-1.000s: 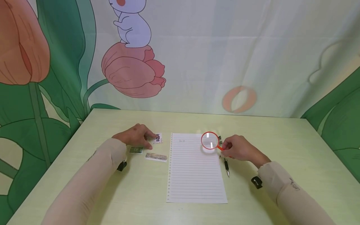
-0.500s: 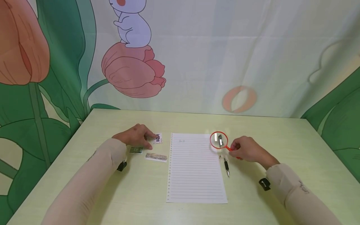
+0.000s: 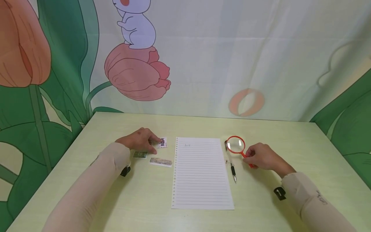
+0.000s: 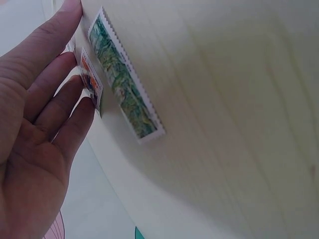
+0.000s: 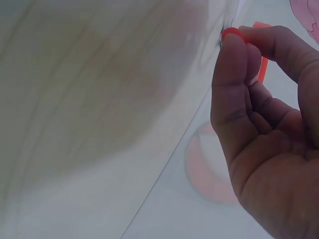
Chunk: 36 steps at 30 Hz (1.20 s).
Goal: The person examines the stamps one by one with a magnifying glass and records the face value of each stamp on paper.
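Note:
My right hand (image 3: 262, 157) pinches the red handle of a magnifying glass (image 3: 244, 154) between thumb and fingers, just right of the pen. In the right wrist view, the handle's red end (image 5: 233, 34) shows at the fingertips. My left hand (image 3: 139, 140) rests at the left among several postage stamps, fingers fairly straight and reaching down to the table. A purple-toned stamp (image 3: 163, 142) lies by its fingertips, a green stamp (image 3: 140, 155) below the hand, and a long pale stamp (image 3: 160, 161) nearer the paper. An orange stamp (image 4: 91, 82) sits beside the fingers, mostly hidden from the head view.
A lined sheet (image 3: 201, 177) with a little handwriting at its top left lies mid-table. Along its right edge is a black-gripped pen (image 3: 233, 170). Behind the pale table (image 3: 290, 138) hangs a printed curtain (image 3: 197, 64).
My right hand has carried the magnifying glass rightward, from over the sheet's upper right corner, past the pen's top end, and slightly nearer. The left hand and the stamps have stayed still.

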Each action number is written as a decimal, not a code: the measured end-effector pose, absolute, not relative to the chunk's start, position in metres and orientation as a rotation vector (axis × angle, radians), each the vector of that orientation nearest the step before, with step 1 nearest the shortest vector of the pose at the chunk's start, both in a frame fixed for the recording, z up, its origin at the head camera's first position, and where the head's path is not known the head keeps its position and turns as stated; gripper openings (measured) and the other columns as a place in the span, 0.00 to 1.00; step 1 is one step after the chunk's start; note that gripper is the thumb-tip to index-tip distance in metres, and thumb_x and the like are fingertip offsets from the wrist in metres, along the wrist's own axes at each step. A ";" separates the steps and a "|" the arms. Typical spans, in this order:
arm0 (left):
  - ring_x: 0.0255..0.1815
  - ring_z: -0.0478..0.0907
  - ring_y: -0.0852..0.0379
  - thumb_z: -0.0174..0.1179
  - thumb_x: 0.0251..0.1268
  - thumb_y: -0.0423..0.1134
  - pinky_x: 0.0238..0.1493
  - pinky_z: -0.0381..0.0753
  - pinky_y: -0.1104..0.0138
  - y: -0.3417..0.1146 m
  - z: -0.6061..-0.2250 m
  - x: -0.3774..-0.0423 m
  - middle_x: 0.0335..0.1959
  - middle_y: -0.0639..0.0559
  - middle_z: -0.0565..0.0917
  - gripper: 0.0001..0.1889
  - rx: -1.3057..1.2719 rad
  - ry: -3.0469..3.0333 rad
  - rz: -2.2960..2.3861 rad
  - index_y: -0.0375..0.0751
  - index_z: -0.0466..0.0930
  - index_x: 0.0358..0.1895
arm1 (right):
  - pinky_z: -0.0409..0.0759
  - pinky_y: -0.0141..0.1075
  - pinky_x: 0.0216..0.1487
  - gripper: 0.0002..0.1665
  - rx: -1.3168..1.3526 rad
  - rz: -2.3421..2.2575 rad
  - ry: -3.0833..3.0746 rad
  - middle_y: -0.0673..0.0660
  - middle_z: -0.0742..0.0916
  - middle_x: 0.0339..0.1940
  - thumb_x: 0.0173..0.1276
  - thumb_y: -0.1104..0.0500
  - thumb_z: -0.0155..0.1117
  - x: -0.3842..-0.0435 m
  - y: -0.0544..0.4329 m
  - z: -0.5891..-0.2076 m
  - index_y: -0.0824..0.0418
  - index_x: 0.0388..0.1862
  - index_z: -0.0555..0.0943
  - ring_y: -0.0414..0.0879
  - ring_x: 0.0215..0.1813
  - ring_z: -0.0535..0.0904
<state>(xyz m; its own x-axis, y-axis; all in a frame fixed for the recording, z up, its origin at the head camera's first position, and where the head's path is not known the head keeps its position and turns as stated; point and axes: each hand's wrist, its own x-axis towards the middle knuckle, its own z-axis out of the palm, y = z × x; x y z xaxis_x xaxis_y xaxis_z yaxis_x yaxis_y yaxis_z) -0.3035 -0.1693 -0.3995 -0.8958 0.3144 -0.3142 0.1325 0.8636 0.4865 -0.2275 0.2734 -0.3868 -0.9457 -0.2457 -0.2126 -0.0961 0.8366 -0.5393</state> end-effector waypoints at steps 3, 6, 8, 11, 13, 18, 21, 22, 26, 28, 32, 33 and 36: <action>0.49 0.70 0.51 0.77 0.52 0.40 0.54 0.74 0.59 -0.170 -0.400 -0.304 0.53 0.50 0.80 0.29 0.351 2.650 0.651 0.50 0.83 0.61 | 0.74 0.36 0.30 0.10 -0.241 -0.782 2.740 0.50 0.81 0.17 0.63 0.61 0.69 -0.227 0.276 -0.389 0.63 0.26 0.80 0.42 0.23 0.76; 0.48 0.71 0.51 0.77 0.52 0.40 0.52 0.74 0.61 -0.171 -0.400 -0.304 0.53 0.51 0.81 0.29 0.375 2.646 0.651 0.48 0.83 0.61 | 0.75 0.36 0.28 0.09 -0.210 -0.792 2.734 0.50 0.81 0.17 0.63 0.61 0.69 -0.225 0.279 -0.390 0.64 0.26 0.80 0.42 0.23 0.76; 0.48 0.71 0.51 0.77 0.52 0.40 0.51 0.74 0.62 -0.171 -0.400 -0.304 0.53 0.51 0.81 0.29 0.383 2.644 0.651 0.48 0.83 0.61 | 0.77 0.35 0.28 0.08 -0.182 -0.790 2.732 0.51 0.81 0.18 0.63 0.62 0.69 -0.224 0.280 -0.390 0.64 0.27 0.81 0.42 0.23 0.76; 0.48 0.70 0.51 0.77 0.52 0.40 0.51 0.74 0.61 -0.172 -0.401 -0.304 0.52 0.51 0.81 0.29 0.388 2.647 0.644 0.48 0.83 0.61 | 0.77 0.35 0.28 0.08 -0.142 -0.769 2.733 0.51 0.81 0.18 0.63 0.61 0.69 -0.222 0.284 -0.391 0.64 0.27 0.81 0.42 0.24 0.76; 0.48 0.70 0.52 0.78 0.52 0.41 0.52 0.74 0.61 -0.171 -0.402 -0.305 0.53 0.52 0.81 0.29 0.391 2.651 0.635 0.49 0.83 0.61 | 0.76 0.35 0.28 0.09 -0.131 -0.753 2.729 0.50 0.81 0.18 0.63 0.61 0.69 -0.221 0.287 -0.392 0.64 0.27 0.81 0.42 0.24 0.76; 0.51 0.71 0.51 0.78 0.51 0.41 0.58 0.75 0.58 -0.171 -0.401 -0.305 0.56 0.51 0.82 0.30 0.408 2.655 0.633 0.48 0.83 0.61 | 0.72 0.36 0.28 0.10 -0.102 -0.733 2.718 0.50 0.81 0.17 0.63 0.60 0.69 -0.218 0.295 -0.392 0.63 0.25 0.80 0.43 0.24 0.75; 0.53 0.71 0.51 0.78 0.51 0.41 0.61 0.74 0.57 -0.172 -0.401 -0.306 0.56 0.50 0.82 0.30 0.412 2.658 0.653 0.48 0.83 0.61 | 0.72 0.36 0.28 0.10 -0.061 -0.728 2.705 0.51 0.81 0.17 0.62 0.60 0.68 -0.218 0.297 -0.393 0.63 0.24 0.80 0.43 0.24 0.75; 0.54 0.70 0.51 0.78 0.51 0.41 0.61 0.74 0.56 -0.172 -0.401 -0.306 0.56 0.50 0.82 0.30 0.419 2.660 0.655 0.47 0.83 0.61 | 0.72 0.35 0.28 0.10 -0.048 -0.727 2.698 0.51 0.81 0.17 0.62 0.60 0.68 -0.218 0.298 -0.394 0.63 0.25 0.80 0.43 0.24 0.76; 0.55 0.70 0.50 0.79 0.50 0.41 0.62 0.74 0.56 -0.172 -0.402 -0.306 0.58 0.49 0.81 0.31 0.433 2.666 0.669 0.47 0.82 0.62 | 0.74 0.35 0.29 0.10 -0.004 -0.727 2.672 0.52 0.81 0.18 0.63 0.60 0.68 -0.218 0.300 -0.396 0.63 0.25 0.80 0.43 0.24 0.76; 0.54 0.71 0.50 0.78 0.50 0.41 0.61 0.74 0.56 -0.172 -0.403 -0.306 0.59 0.49 0.80 0.31 0.444 2.669 0.676 0.46 0.82 0.62 | 0.74 0.35 0.29 0.10 0.002 -0.736 2.666 0.52 0.81 0.18 0.63 0.60 0.68 -0.217 0.301 -0.397 0.63 0.26 0.80 0.43 0.24 0.77; 0.52 0.72 0.51 0.78 0.50 0.40 0.59 0.76 0.59 -0.173 -0.406 -0.306 0.61 0.48 0.80 0.30 0.452 2.674 0.704 0.46 0.83 0.61 | 0.75 0.35 0.29 0.10 0.003 -0.764 2.655 0.52 0.81 0.18 0.63 0.61 0.68 -0.215 0.303 -0.397 0.64 0.25 0.79 0.43 0.23 0.78; 0.51 0.72 0.51 0.78 0.51 0.40 0.58 0.76 0.59 -0.174 -0.406 -0.305 0.61 0.48 0.80 0.30 0.451 2.674 0.711 0.46 0.83 0.61 | 0.76 0.35 0.29 0.10 0.007 -0.772 2.649 0.52 0.81 0.18 0.63 0.61 0.68 -0.215 0.303 -0.397 0.64 0.25 0.79 0.43 0.23 0.78; 0.52 0.73 0.51 0.78 0.51 0.40 0.59 0.76 0.58 -0.175 -0.407 -0.305 0.61 0.48 0.80 0.31 0.431 2.669 0.738 0.46 0.82 0.62 | 0.78 0.36 0.29 0.11 0.009 -0.795 2.637 0.53 0.81 0.18 0.64 0.61 0.68 -0.214 0.303 -0.397 0.64 0.25 0.79 0.43 0.22 0.79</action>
